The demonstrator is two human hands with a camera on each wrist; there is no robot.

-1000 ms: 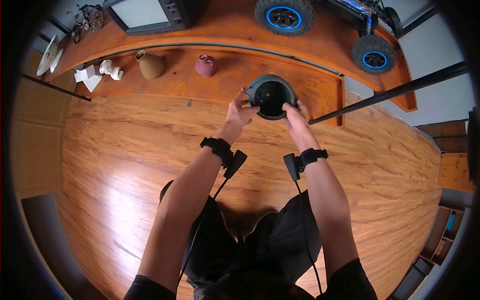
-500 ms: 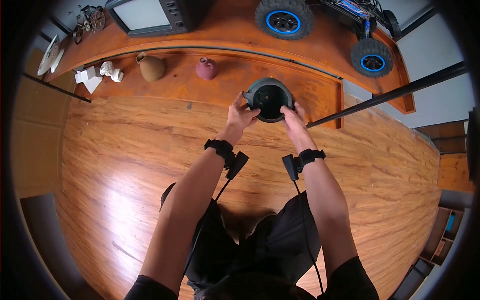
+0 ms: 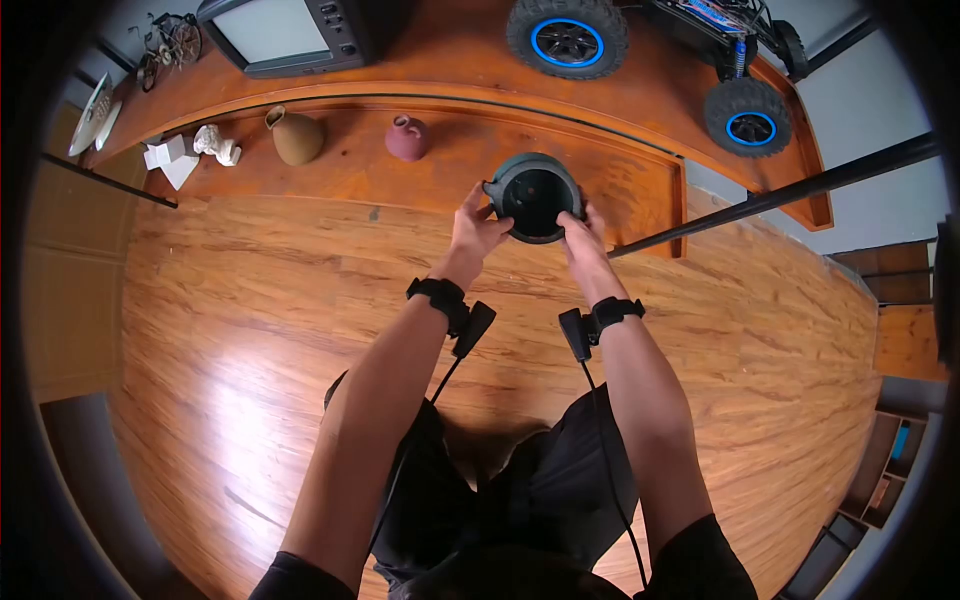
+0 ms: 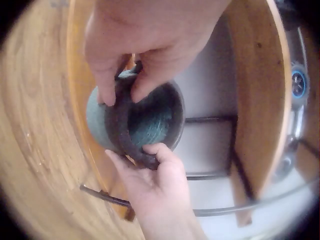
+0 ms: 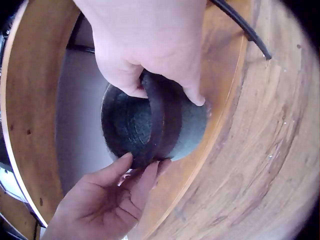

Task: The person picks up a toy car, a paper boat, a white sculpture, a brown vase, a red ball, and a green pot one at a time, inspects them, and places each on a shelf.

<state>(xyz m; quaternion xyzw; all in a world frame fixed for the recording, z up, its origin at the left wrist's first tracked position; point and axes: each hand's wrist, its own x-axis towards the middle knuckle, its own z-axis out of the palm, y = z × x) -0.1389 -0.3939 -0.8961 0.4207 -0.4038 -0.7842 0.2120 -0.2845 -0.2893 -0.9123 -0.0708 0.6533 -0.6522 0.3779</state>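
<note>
Both hands hold a round dark-green pot (image 3: 512,172) with a thick dark rim, its mouth facing up toward the head camera. My left hand (image 3: 477,231) grips the pot's left side by a small lug, thumb over the rim. On the right side, my right hand (image 3: 585,238) grips it with the thumb hooked over the rim and fingers around the outside. The left wrist view shows the pot's lighter teal outer wall (image 4: 96,118) and ridged inside. In the right wrist view the pot (image 5: 187,132) overlaps the orange-brown lower shelf.
On the lower shelf (image 3: 350,178) stand a mauve jug (image 3: 407,140), a brown pitcher (image 3: 296,138), a white bust (image 3: 215,145) and folded white pieces (image 3: 172,160). The upper shelf holds a small television (image 3: 270,35) and a toy truck (image 3: 730,60). A black bar (image 3: 780,192) slants at right.
Both hands keep their grip on the pot, which has shifted very slightly left and toward the body. The head view has also moved a little.
</note>
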